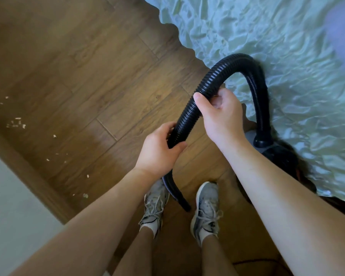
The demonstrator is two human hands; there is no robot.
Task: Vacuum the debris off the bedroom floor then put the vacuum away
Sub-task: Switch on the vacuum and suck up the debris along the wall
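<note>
Our left hand (pixel 157 150) and right hand (pixel 220 116) both gripped the black hose (pixel 187 120), fingers curled round it; it arched to the vacuum (pixel 279 156) beside the bed (pixel 287 46), right. Debris (pixel 16 123) lay scattered left.

text: none legible | labels: none | brands: none | numbers: none

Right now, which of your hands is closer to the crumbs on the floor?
Left. The left hand holds the hose on the crumbs' side; the right hand holds it nearer the bed.
</note>
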